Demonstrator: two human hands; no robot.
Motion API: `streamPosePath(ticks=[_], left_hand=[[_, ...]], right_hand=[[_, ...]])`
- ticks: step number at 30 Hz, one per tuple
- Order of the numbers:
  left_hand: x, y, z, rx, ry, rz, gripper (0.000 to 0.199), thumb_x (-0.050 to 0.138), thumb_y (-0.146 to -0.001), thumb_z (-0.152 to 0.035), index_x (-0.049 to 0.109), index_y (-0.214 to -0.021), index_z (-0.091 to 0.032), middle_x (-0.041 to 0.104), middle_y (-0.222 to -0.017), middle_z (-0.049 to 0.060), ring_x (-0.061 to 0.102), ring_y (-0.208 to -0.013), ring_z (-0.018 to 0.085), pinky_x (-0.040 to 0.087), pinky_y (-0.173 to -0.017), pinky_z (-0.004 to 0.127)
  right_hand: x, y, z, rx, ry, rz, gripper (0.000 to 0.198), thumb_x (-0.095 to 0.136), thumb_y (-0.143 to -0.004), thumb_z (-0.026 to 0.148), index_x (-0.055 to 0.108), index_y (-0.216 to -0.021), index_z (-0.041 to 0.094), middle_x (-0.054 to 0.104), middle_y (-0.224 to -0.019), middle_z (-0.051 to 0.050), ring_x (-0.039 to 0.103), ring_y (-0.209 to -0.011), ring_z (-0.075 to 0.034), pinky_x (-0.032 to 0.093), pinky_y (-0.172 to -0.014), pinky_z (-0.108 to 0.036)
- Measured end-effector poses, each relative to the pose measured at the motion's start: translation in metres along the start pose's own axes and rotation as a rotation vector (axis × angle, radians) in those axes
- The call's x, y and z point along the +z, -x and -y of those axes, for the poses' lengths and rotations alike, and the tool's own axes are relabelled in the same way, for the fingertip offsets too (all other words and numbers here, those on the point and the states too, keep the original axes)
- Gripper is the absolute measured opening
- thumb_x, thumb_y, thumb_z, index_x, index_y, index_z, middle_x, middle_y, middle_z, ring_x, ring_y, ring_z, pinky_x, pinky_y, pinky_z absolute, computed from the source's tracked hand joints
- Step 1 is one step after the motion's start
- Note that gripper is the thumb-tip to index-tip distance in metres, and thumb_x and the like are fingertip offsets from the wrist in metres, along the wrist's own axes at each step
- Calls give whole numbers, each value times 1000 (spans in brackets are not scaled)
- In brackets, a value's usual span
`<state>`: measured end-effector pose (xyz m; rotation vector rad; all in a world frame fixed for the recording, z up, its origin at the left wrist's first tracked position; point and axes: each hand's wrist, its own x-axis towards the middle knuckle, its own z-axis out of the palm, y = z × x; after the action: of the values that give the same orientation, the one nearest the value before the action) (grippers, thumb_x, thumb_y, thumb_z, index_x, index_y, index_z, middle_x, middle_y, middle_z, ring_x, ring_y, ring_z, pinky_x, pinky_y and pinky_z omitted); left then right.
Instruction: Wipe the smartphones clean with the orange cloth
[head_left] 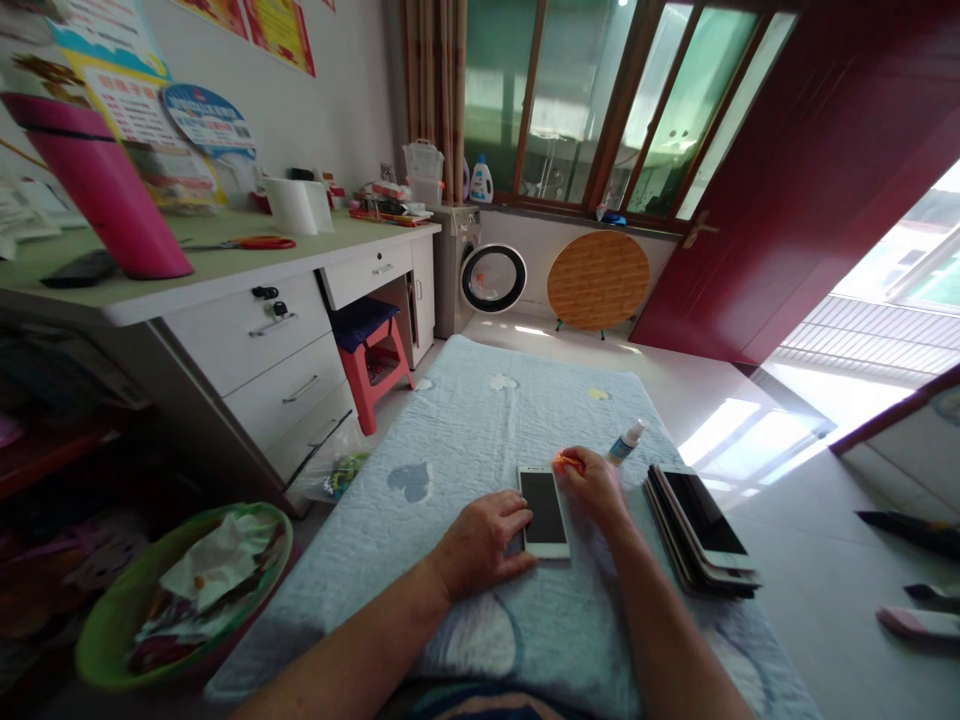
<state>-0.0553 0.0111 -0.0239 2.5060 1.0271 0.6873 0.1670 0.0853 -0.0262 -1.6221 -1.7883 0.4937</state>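
A white smartphone with a dark screen lies face up on the light blue quilted cover. My left hand grips its left edge, fingertips at the side of the screen and thumb by the lower corner. Just beyond the phone's upper right corner, my right hand is closed on a small orange cloth, mostly hidden by the fingers. A small spray bottle with a white top is close to the right hand. Farther right is a stack of smartphones, a white-framed one on top.
Left of the covered surface stands a green basket holding papers. A desk bears a pink tumbler and orange-handled scissors. Beyond are a red stool, a washing machine and a round wooden tabletop.
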Motion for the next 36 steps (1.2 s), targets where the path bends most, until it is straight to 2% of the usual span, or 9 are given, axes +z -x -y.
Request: streamPosePath(ticks=[6, 12, 21, 25, 30, 36], left_hand=[[0, 0, 1, -3, -20, -10, 46, 72, -80, -39, 63, -117, -14, 62, -124, 14, 58, -116, 29, 45, -103, 40], [2, 1, 3, -27, -2, -14, 47, 72, -80, -39, 62, -119, -16, 60, -128, 13, 57, -118, 28, 45, -104, 38], [7, 2, 5, -45, -39, -32, 48, 75, -79, -35, 62, -120, -15, 61, -127, 14, 57, -119, 28, 46, -103, 41], [6, 3, 4, -50, -17, -45, 46, 75, -78, -33, 63, -119, -15, 61, -126, 13, 58, -117, 27, 47, -102, 40], [5, 3, 5, -65, 12, -26, 46, 74, -79, -31, 62, -120, -15, 61, -128, 14, 57, -119, 26, 47, -103, 40], [2, 2, 7, -70, 56, 15, 49, 71, -80, -32, 61, -124, -13, 58, -132, 15, 55, -123, 28, 44, -106, 40]], right_hand=[[8, 8, 9, -54, 13, 40, 22, 50, -79, 27, 70, -83, 20, 73, -83, -5, 65, -79, -20, 44, -74, -28], [-5, 30, 15, -13, -6, 114, 22, 51, -80, 29, 70, -83, 18, 72, -80, -6, 65, -77, -20, 43, -70, -28], [-27, 86, 26, 46, 0, 174, 24, 52, -81, 32, 71, -89, 20, 73, -86, -6, 65, -83, -22, 45, -74, -29], [-33, 102, 27, 61, -22, 216, 25, 51, -83, 34, 71, -90, 21, 73, -88, -5, 65, -83, -21, 45, -75, -29], [-33, 92, 30, 98, -45, 237, 21, 55, -80, 34, 71, -83, 20, 72, -76, -3, 64, -72, -19, 43, -67, -26], [-12, 46, 22, 138, -28, 126, 22, 56, -75, 32, 71, -77, 18, 69, -66, -3, 61, -62, -17, 40, -59, -25]])
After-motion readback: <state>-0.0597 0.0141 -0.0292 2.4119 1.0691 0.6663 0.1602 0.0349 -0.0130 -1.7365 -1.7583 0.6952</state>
